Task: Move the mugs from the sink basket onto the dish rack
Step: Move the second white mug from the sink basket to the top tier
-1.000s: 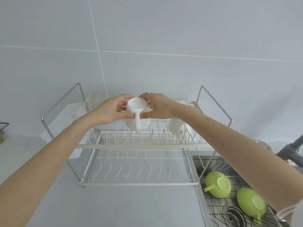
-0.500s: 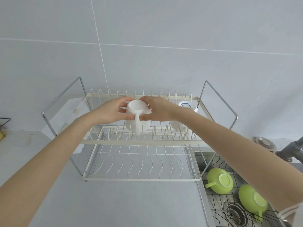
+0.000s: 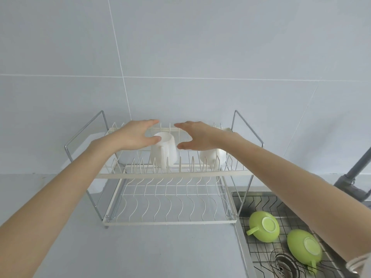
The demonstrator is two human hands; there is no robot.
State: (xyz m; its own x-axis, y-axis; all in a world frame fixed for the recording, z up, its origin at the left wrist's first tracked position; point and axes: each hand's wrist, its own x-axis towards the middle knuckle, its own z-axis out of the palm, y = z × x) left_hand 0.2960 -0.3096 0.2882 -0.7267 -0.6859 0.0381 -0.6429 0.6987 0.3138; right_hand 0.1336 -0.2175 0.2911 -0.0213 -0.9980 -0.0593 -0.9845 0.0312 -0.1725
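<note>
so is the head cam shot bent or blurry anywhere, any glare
Head view: wide-angle bend curves the tile lines and bows the forearms outward; lighting is soft and even, no hard glare; the white mug and dish rack are sharp; a blurred clear object intrudes at the bottom right corner.

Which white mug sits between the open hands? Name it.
The white mug with its handle facing the camera, mid top tier; the other white mug sits further right, under the right forearm.

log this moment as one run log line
phase: release | left hand: open | right hand: open | white mug: upside down, dish rack top tier | sink basket: two green mugs
</note>
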